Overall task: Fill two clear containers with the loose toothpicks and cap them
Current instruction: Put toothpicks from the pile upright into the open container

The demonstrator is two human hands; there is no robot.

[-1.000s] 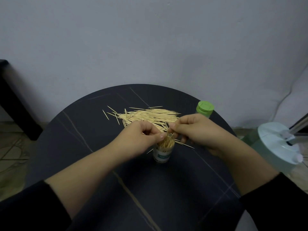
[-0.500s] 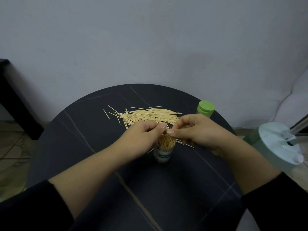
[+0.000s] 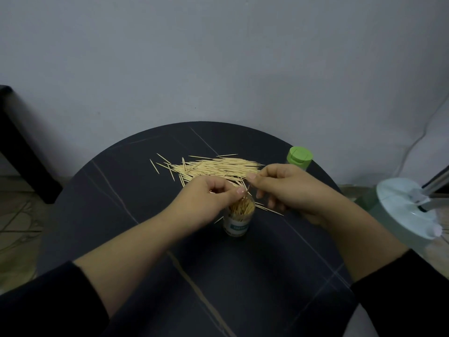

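Loading proceeds at the jar (image 3: 239, 221) on the worktop (image 3: 121, 190). Left hand (image 3: 209, 198) pinches a toothpick (image 3: 246, 191) over the jar mouth; right hand (image 3: 286, 188) curls beside the jar, contents unclear. Align the toothpick upright before release. Pile (image 3: 218, 167) lies behind the jar.

The table (image 3: 109, 190) has a dark, matt top, smooth, stone-like in look, with thin pale veins across it. The toothpicks (image 3: 218, 167), heaped toward 12 o'clock on it, are pale bare wood, dry and unpolished. The container (image 3: 239, 222) at the middle is clear, smooth plastic with a faint sheen and a paper-like label in white and teal. At 2 o'clock the cap (image 3: 299, 156) is smooth green plastic. The sleeves (image 3: 48, 300) are black matt cloth. The wall (image 3: 218, 57) is flat, matt and painted. Off the table at 3 o'clock, a pale round base (image 3: 398, 210) looks like smooth plastic, with a shiny metal rod (image 3: 437, 183) above it.
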